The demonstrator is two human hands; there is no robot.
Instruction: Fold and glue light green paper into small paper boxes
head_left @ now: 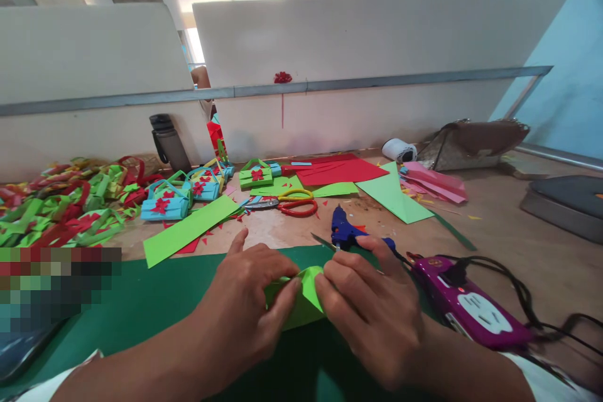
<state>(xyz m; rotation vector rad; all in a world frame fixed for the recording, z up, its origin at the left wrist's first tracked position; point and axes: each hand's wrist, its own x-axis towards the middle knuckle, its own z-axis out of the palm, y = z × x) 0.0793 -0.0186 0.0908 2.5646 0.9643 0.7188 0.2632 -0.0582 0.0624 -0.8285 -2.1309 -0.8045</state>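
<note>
Both hands meet over a dark green mat [155,301], around a folded piece of bright green paper [308,292]. My left hand [257,295] pinches the paper's upper left edge between thumb and fingers, its index finger raised. The right side of the fold is gripped by my right hand [372,308], whose fingers are bent. Part of the paper is hidden behind the fingers. Just beyond my right hand lie a blue glue gun [343,229] and a thin pointed blade [323,241].
Scissors [299,203], a green strip [188,229], red sheets [342,169] and small paper bags [164,204] lie ahead. A paper pile [70,201] and bottle [170,143] stand left. Right are a purple power strip [466,301] with cables and a handbag [485,141].
</note>
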